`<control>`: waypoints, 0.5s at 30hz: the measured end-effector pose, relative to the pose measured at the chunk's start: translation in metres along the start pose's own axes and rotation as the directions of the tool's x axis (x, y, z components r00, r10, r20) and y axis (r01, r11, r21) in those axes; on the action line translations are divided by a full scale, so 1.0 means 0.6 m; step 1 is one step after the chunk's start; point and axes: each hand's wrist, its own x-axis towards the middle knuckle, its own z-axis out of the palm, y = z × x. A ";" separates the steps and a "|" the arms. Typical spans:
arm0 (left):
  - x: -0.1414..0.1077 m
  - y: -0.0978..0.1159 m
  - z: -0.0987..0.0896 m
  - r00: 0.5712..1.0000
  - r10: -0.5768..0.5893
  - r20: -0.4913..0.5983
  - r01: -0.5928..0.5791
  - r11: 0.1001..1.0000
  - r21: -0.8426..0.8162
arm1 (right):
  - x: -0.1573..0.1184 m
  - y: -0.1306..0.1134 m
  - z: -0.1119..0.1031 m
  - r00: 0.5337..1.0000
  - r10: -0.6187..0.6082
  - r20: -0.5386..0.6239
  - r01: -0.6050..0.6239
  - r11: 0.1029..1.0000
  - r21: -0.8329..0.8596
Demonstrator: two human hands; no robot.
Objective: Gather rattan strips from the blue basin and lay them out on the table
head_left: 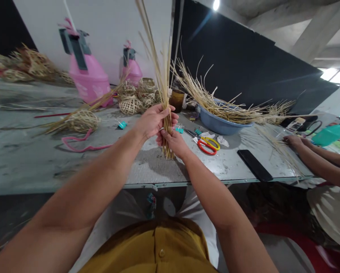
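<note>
Upright in front of me stands a bundle of thin bamboo strips (164, 85), its lower ends just above the table (136, 174) or touching it; I cannot tell which. My left hand (155, 120) is wrapped round the bundle from the left. Lower down, my right hand (174, 142) closes on the same bundle, thumb across the strips. The two hands overlap, so some fingers are hidden. Right of them lie scissors (208, 145) with red and yellow handles, and teal binder clips (179, 129). Another teal clip (122, 124) lies to the left.
A blue basin (225, 123) heaped with bamboo strips stands at the back right. Woven balls (130, 105) and pink spray bottles (87, 77) are at the back left. A black phone (254, 165) lies near the front edge. At the far right, another person's hands (293, 141) rest over strips.
</note>
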 end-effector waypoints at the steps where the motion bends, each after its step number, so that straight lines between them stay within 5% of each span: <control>1: -0.002 0.000 0.000 1.000 -0.011 0.013 0.011 1.000 0.001 | -0.002 -0.001 -0.001 1.000 -0.016 0.012 0.016 1.000 -0.026; 8: -0.016 0.011 0.003 0.986 -0.086 0.141 0.087 0.996 0.000 | -0.012 0.001 -0.007 0.993 -0.096 0.062 0.099 0.994 -0.047; 15: -0.015 0.012 0.007 0.980 -0.117 0.161 0.138 0.983 -0.124 | -0.011 0.000 -0.007 0.995 0.056 0.079 -0.063 0.993 0.098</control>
